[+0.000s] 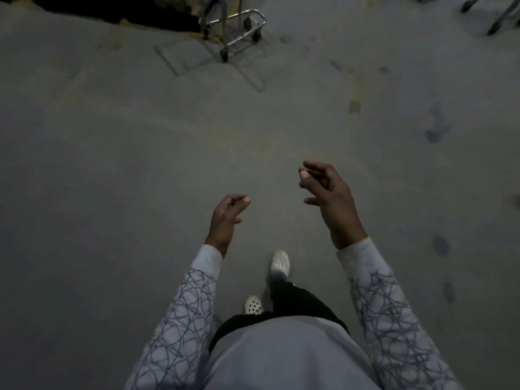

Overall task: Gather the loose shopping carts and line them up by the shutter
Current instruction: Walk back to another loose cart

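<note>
The metal base and black wheels of a shopping cart [236, 26] show at the top centre, far ahead of me on the grey floor. More cart legs and wheels [491, 12] poke in at the top right corner. My left hand [226, 218] and my right hand [326, 192] are both raised in front of my body, fingers loosely curled, holding nothing. Both hands are well short of either cart. The shutter is not in view.
A dim grey concrete floor [140, 164] with dark stains spreads all around. A dark mass [112, 7] lies along the top left beside the cart. My feet in pale shoes [280, 263] are mid-step below my hands.
</note>
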Action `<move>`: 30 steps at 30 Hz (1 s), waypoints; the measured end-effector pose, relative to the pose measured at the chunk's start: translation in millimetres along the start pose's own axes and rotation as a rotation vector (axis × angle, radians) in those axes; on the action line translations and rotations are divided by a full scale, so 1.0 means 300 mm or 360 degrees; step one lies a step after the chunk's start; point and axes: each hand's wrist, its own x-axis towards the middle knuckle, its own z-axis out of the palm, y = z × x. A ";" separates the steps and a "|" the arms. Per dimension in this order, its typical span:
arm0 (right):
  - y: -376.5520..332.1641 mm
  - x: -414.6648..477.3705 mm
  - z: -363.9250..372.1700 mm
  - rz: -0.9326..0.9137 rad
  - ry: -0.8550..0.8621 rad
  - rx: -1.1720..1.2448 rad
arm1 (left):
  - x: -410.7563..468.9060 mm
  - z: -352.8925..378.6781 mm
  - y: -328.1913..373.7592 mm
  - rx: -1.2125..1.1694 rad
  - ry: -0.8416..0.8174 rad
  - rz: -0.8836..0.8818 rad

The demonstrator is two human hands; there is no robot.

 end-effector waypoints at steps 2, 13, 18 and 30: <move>0.065 0.131 0.036 0.0096 0.0000 -0.0057 | 0.133 -0.002 0.050 -0.0003 -0.0035 0.0024; 0.284 1.056 0.214 0.0764 -0.0175 -0.0288 | 0.873 0.004 0.599 0.0006 -0.0139 0.0345; 0.090 1.511 0.361 0.0669 -0.0242 -0.0389 | 1.112 -0.062 0.888 -0.0053 -0.0149 0.0593; -0.060 2.421 1.010 0.0867 -0.0581 -0.0332 | 2.213 -0.425 0.877 -0.0070 0.0057 -0.0131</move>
